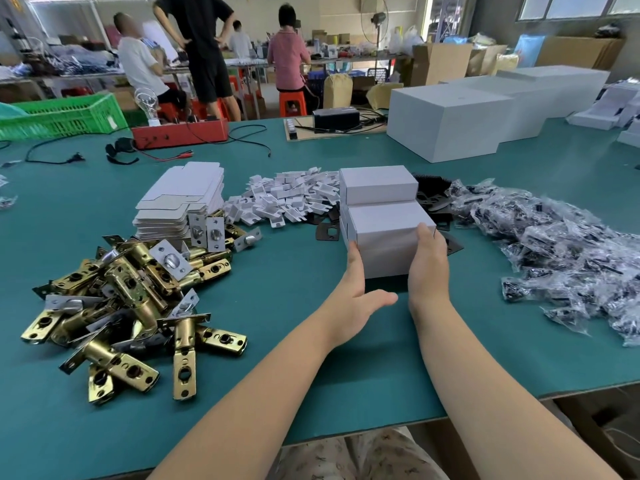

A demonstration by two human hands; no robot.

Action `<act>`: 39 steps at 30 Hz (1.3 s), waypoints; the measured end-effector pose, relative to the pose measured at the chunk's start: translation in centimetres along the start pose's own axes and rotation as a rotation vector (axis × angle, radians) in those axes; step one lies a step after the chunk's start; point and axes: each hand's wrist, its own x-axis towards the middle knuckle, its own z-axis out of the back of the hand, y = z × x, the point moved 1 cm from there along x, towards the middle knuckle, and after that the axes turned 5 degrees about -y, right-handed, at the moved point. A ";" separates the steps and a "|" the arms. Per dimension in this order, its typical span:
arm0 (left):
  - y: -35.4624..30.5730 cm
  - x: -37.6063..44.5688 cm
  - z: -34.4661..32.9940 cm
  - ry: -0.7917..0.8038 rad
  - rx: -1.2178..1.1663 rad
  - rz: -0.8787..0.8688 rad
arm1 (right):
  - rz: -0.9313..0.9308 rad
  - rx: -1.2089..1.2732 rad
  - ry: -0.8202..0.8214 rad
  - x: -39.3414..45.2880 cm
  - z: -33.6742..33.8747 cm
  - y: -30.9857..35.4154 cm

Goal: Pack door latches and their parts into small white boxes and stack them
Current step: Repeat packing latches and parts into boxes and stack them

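Teal counter [311, 341], high windows [568, 5] at right, standing fan [374, 19], red stools [293, 102], cluttered benches [86, 76] behind, daylight

Bright, even daylight from windows [568, 5] at upper right; soft, short shadows under the latch pile [128, 306] and forearms. Mild glare on plastic bags [571, 254]. Wide-angle bowing at table edges [519, 393]; background softly blurred.

White boxes [388, 233], teal table [277, 271], brass-gold latches [131, 296], green crate [65, 116]
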 end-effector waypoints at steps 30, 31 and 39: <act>-0.2 -0.4 0.0 -0.078 0.096 -0.039 | 0.036 0.062 0.081 0.3 0.3 0.3; -0.2 -0.4 0.0 -0.083 0.113 -0.041 | 0.036 0.066 0.085 0.3 0.3 0.3; 0.4 -0.4 0.0 -0.058 0.178 -0.032 | 0.046 0.074 0.050 0.2 0.0 0.5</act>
